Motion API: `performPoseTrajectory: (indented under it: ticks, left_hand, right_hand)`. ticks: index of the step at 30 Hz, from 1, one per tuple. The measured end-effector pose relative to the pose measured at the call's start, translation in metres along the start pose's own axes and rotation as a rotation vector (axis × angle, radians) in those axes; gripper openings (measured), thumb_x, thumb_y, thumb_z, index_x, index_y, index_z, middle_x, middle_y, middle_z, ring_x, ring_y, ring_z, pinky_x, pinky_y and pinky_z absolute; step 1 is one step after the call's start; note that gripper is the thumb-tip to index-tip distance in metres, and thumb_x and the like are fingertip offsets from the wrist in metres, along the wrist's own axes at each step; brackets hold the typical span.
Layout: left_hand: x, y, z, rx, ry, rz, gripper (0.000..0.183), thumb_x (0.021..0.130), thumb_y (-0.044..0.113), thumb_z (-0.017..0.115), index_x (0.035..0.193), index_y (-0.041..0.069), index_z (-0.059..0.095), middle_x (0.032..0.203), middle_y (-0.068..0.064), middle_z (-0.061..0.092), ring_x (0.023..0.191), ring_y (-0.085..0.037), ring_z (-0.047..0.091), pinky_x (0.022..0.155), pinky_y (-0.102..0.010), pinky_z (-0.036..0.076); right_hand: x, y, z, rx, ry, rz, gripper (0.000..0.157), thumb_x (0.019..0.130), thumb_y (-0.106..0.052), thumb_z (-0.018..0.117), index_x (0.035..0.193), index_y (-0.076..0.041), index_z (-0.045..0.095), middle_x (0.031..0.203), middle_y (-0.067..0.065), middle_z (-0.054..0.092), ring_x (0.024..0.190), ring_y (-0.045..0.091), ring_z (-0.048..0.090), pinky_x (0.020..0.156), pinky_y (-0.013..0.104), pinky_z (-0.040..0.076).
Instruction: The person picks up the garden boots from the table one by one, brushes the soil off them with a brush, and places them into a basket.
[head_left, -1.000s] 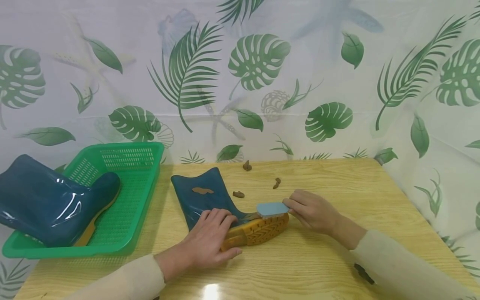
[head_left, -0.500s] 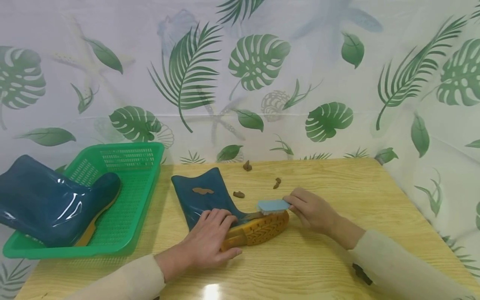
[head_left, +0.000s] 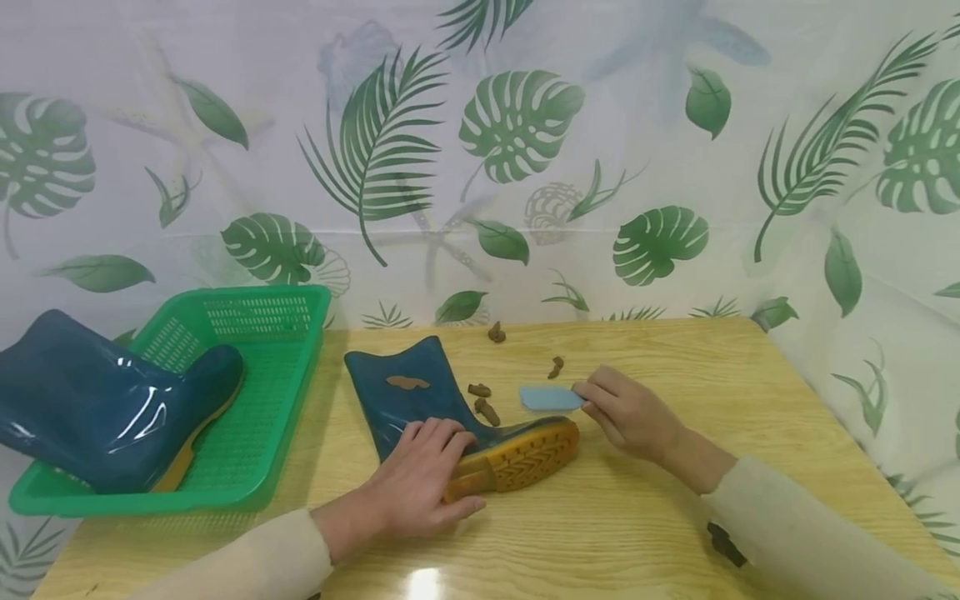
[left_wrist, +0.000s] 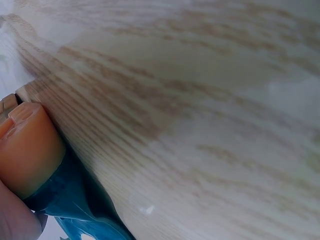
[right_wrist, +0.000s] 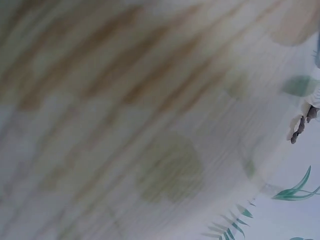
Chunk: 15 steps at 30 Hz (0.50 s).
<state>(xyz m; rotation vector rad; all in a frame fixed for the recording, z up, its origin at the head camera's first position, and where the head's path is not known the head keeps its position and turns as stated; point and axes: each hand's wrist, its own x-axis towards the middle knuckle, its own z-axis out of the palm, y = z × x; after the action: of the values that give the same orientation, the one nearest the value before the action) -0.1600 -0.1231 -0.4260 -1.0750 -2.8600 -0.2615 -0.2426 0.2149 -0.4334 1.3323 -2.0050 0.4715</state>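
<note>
- Hands both busy: the left hand [head_left: 423,479] lies over the blue boot [head_left: 416,408] at lower centre, fingers bent across its ankle, thumb out past the heel, holding it.
- And the right hand [head_left: 626,417], right of centre, has its fingers closed on one end of a light-blue brush [head_left: 550,398], pinching it, a sliver of surface [head_left: 637,525] visible between brush and toe!
- That boot's on its side, shaft to the upper left, yellow-brown sole facing the viewer, toe to the right, a brown patch [head_left: 407,382] on the shaft.
- Four brown lumps [head_left: 479,390] sit around the centre; the nearest is right by the ankle, touching or not, can't tell.
- Far left, a green basket [head_left: 292,400] with a second boot [head_left: 97,408] leaning in it, its shaft over the side.
- Behind it all, a leaf-print backdrop [head_left: 540,287].
</note>
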Motion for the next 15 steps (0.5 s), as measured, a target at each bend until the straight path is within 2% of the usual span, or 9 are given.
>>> performPoseTrajectory:
  ticks: [6,15]
  left_hand:
    - [-0.0004,0.0003,0.0004,0.012,0.018,0.004,0.065,0.094,0.067,0.049,0.135,0.016,0.051,0.131,0.0,0.049,0.118,-0.019,0.046,0.099,-0.044,0.038]
    - [-0.0004,0.0,0.002,0.021,0.035,0.019,0.064,0.094,0.066,0.051,0.134,0.016,0.051,0.13,-0.001,0.05,0.116,-0.019,0.047,0.097,-0.044,0.039]
  right_hand:
    - [-0.0057,0.0016,0.0022,-0.011,-0.045,-0.012,0.043,0.11,-0.028,0.033,0.106,0.0,0.065,0.088,0.003,0.052,0.076,0.012,0.046,0.068,0.026,0.043]
    - [-0.0063,0.0067,-0.0016,-0.007,-0.063,-0.056,0.046,0.11,-0.029,0.035,0.103,0.001,0.069,0.087,0.003,0.056,0.076,0.013,0.05,0.068,0.026,0.046]
